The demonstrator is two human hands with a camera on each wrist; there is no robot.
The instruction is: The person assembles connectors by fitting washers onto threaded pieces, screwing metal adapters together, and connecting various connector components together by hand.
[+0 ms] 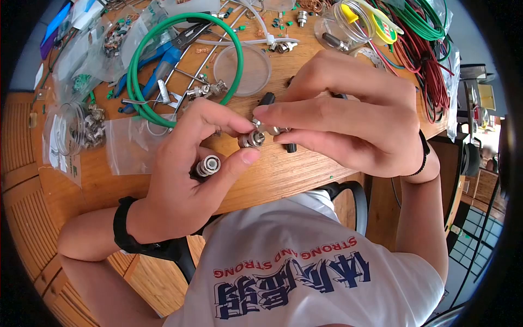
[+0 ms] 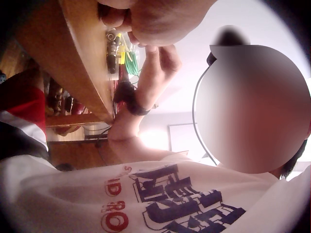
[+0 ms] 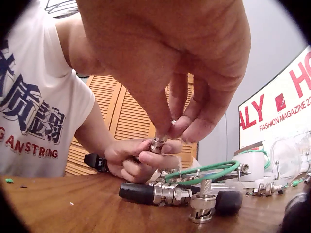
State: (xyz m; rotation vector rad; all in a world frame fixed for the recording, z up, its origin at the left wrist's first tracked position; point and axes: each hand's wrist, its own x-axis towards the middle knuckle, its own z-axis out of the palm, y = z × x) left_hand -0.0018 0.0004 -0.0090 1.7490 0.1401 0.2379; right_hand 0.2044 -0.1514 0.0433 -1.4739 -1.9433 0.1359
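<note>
My left hand (image 1: 177, 174) pinches a silver BNC connector (image 1: 251, 139) between thumb and forefinger, above the table. A second BNC connector (image 1: 208, 165) lies tucked in the same hand, its open round end facing up. My right hand (image 1: 354, 109) comes in from the other side, with a small metal piece (image 3: 173, 122) between thumb and fingers. It is right at the first connector; the fingers largely hide the piece, and I cannot tell its kind. Beneath the right hand, a BNC connector with a black boot (image 3: 138, 193) and an upright one (image 3: 202, 206) are on the table.
A coiled green cable (image 1: 133, 82) surrounds blue-handled pliers (image 1: 163, 68). Near it are a clear round lid (image 1: 242, 70) and a jar of metal parts (image 1: 71, 128). Red wire bundles (image 1: 430, 82) and an open clear jar (image 1: 332, 35) occupy the far right.
</note>
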